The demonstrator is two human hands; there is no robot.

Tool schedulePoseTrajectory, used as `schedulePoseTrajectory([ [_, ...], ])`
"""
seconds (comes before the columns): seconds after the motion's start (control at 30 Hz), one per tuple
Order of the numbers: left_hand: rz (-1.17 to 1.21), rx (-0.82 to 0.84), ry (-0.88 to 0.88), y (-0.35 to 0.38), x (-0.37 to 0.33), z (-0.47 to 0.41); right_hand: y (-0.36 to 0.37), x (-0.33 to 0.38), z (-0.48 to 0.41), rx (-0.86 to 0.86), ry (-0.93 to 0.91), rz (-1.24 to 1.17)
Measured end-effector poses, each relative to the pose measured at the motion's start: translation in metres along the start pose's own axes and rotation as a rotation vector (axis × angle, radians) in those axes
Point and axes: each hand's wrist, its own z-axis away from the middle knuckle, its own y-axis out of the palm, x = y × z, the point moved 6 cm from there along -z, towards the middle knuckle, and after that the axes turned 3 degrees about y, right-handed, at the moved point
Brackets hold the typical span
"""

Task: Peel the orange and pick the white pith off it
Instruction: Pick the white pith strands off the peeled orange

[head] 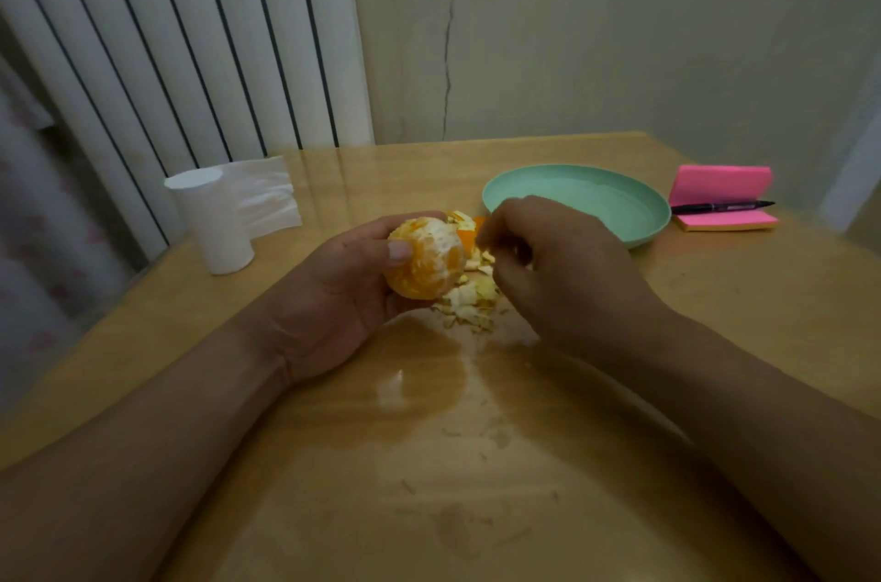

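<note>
i worry the left hand (343, 295) gripping the orange (429, 262) squeezes a segment open; the right hand (562, 266) is curled, pinching i can't tell what.

The orange (429, 264) is sitting in my left hand (333, 300), just left of the middle of the frame. It is showing no rind on the side facing me: a round ball of bright orange flesh with its segments holding together, and patches and threads of white pith clinging across its upper face. My thumb is pressing on its left side and my fingers are curling round behind it. Just right of it and below, the torn peel pieces (469, 297) are lying in a loose heap on the table (524, 462), mostly showing their pale inner sides, with a few orange bits showing at the top.
</note>
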Motion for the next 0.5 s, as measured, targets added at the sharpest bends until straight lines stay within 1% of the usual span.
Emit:
schedulePoseTrajectory([
  [0.07,-0.032,-0.051,-0.012,0.001,0.001,0.001,-0.004,0.002,0.0,-0.049,0.001,-0.065],
  [0.17,-0.012,-0.116,-0.057,0.005,0.003,0.002,-0.002,0.004,0.0,-0.057,0.002,-0.075],
  [0.27,0.181,-0.24,-0.122,0.006,0.006,0.003,0.006,0.001,0.001,0.034,0.067,-0.167],
  [0.33,0.249,-0.323,-0.141,0.007,0.006,0.005,0.015,-0.001,0.004,0.121,0.112,-0.231],
  [0.4,0.249,-0.36,-0.165,0.008,0.007,0.006,0.022,-0.003,0.006,0.155,0.129,-0.279],
  [0.5,0.194,-0.376,-0.2,0.006,0.009,0.008,0.022,-0.005,0.005,0.132,0.151,-0.345],
])
